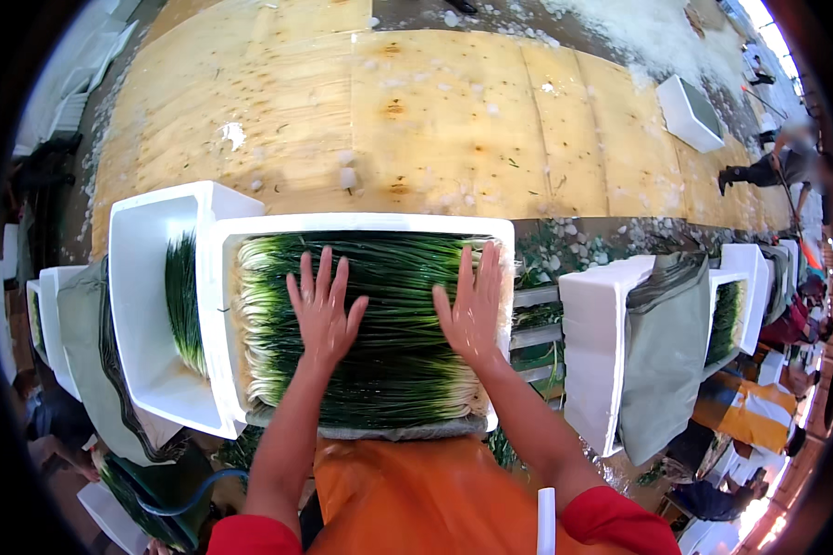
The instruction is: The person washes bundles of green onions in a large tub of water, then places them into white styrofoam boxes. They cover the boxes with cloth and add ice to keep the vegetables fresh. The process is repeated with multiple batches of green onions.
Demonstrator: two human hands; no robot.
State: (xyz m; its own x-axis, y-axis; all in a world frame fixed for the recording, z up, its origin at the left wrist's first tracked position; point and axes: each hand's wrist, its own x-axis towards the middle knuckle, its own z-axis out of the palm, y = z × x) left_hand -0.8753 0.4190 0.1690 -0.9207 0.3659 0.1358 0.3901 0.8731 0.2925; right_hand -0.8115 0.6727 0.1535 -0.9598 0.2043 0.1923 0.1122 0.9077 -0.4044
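In front of me stands a white foam box (pixel 361 223) packed with long green onions (pixel 389 319). Their pale root ends lie along the left and right sides, and the green tops meet in the middle. My left hand (pixel 322 310) lies flat on the green stalks left of centre, fingers spread. On the right part of the layer my right hand (pixel 470 314) rests with its fingers extended, near the pale ends. Neither hand grips anything. A grey-green cloth (pixel 407 431) shows along the box's near edge.
Another white foam box (pixel 143 305) with green onions adjoins on the left. To the right stands a foam box (pixel 594 347) draped with a grey-green sheet (pixel 662 361). Wooden boards (pixel 435 120) with scattered ice lie beyond. Several people are at the far right.
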